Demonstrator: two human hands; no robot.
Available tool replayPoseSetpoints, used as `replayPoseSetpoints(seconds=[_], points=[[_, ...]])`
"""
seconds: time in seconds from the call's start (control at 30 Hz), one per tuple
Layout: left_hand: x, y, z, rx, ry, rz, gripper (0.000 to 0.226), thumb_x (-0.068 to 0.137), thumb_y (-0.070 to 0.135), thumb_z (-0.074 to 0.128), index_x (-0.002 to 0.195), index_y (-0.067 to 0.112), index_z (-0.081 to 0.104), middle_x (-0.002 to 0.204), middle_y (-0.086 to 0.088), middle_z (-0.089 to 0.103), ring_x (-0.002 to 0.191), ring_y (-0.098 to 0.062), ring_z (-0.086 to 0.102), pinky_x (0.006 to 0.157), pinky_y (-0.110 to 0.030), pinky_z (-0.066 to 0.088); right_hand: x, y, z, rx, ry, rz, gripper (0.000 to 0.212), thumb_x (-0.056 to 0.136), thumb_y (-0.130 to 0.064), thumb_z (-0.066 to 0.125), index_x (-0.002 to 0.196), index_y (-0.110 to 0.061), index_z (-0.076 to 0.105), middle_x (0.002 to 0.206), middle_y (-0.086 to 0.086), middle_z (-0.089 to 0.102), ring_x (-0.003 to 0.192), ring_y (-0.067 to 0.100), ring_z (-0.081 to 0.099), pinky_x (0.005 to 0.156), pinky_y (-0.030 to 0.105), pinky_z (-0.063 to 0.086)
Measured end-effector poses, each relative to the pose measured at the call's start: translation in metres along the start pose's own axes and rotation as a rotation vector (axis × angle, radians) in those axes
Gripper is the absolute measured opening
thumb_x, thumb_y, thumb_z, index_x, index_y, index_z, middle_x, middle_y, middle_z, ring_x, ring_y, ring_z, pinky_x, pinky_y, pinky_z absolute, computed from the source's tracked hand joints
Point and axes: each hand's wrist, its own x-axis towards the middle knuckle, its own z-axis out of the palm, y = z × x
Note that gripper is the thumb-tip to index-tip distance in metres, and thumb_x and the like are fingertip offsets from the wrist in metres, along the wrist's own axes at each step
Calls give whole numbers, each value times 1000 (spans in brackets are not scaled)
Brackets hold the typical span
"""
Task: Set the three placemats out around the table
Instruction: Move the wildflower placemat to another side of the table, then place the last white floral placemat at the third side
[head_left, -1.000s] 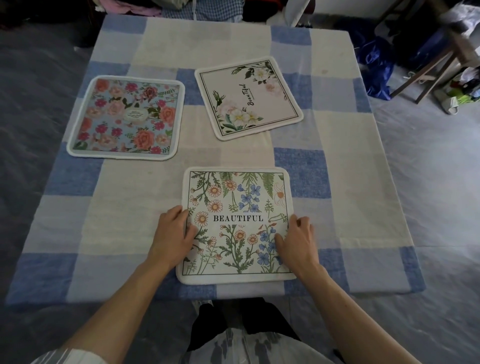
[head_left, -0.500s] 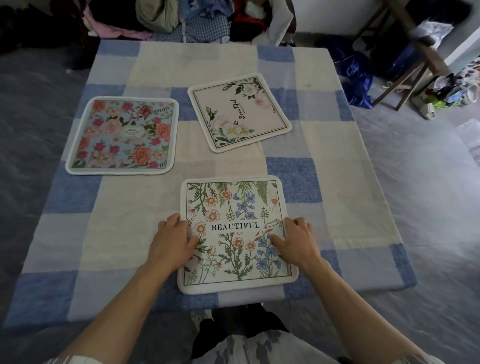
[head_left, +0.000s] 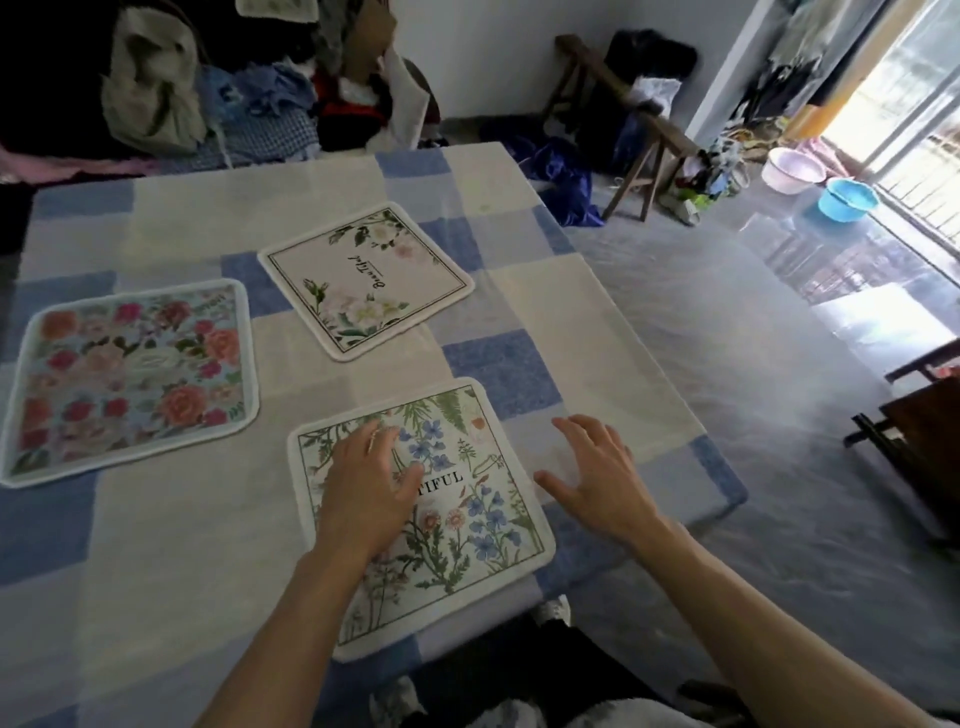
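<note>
Lying at the near edge of the table (head_left: 597, 322), the wildflower placemat (head_left: 457, 525) shows ferns, blue and orange blooms and the letters "TIFUL" inside a thin dark border. Its lettering reads upright to the person, and it looks nearly square. The left hand (head_left: 363, 488) rests flat on it with straight fingers. The right hand (head_left: 602, 478) is spread wide just beside the mat's right edge, possibly off the cloth. The rose placemat (head_left: 130, 379) lies at the left, its long axis left to right. The white-flowered placemat (head_left: 363, 280) sits farther in, turned cornerwise, its script running away from the person.
</note>
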Motion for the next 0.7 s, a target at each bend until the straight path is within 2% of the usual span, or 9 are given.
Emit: replayPoseSetpoints(seconds=[0.13, 0.27, 0.33, 0.4, 0.47, 0.57, 0.63, 0.7], points=[[-1, 21, 3, 18, 65, -5, 60, 91, 47, 55, 142, 18, 46, 148, -3, 41, 138, -21, 31, 114, -41, 30, 16, 27, -8, 99, -2, -61, 70, 88, -51, 63, 147, -19, 41, 147, 3, 42, 134, 22, 37, 111, 39, 32], [6, 52, 14, 57, 130, -83, 57, 90, 41, 60, 140, 15, 49, 141, -6, 48, 130, -24, 38, 108, -40, 34, 44, 71, -18, 239, 23, -136, 62, 89, -49, 63, 141, -21, 45, 141, 2, 48, 128, 21, 44, 108, 39, 39], [11, 80, 26, 57, 172, -135, 54, 91, 37, 62, 138, 13, 50, 138, -8, 51, 127, -26, 42, 105, -40, 35, 64, 98, -28, 312, 22, -208, 60, 89, -48, 62, 141, -20, 47, 139, 2, 50, 125, 19, 47, 106, 34, 40], [12, 113, 41, -38, 213, -220, 48, 91, 33, 64, 133, 13, 53, 132, -9, 54, 121, -27, 49, 101, -42, 41, 84, 122, -44, 406, -3, -242, 58, 89, -46, 64, 139, -21, 49, 136, 0, 53, 121, 17, 52, 102, 29, 41], [13, 150, 54, -219, 256, -296, 43, 91, 33, 65, 129, 16, 56, 124, -5, 58, 112, -24, 57, 89, -41, 51, 100, 141, -65, 534, -22, -223, 52, 89, -43, 67, 135, -25, 52, 131, -5, 55, 114, 11, 56, 95, 28, 48], [17, 197, 70, -425, 316, -372, 34, 92, 35, 64, 122, 21, 60, 115, 5, 61, 104, -14, 61, 73, -28, 54, 119, 162, -97, 688, -73, -176, 44, 89, -42, 67, 130, -30, 55, 126, -14, 59, 110, 3, 59, 86, 20, 51], [24, 215, 76, -505, 334, -380, 30, 92, 36, 64, 118, 22, 61, 115, 8, 64, 106, -8, 61, 72, -20, 49, 131, 171, -116, 771, -107, -149, 40, 90, -37, 68, 128, -30, 57, 121, -15, 62, 109, 2, 61, 83, 18, 52], [39, 223, 78, -603, 349, -374, 27, 91, 37, 65, 113, 22, 63, 113, 7, 66, 106, -9, 62, 76, -22, 49, 141, 176, -130, 825, -113, -130, 34, 91, -29, 70, 123, -31, 59, 116, -12, 65, 104, 5, 64, 80, 19, 53]])
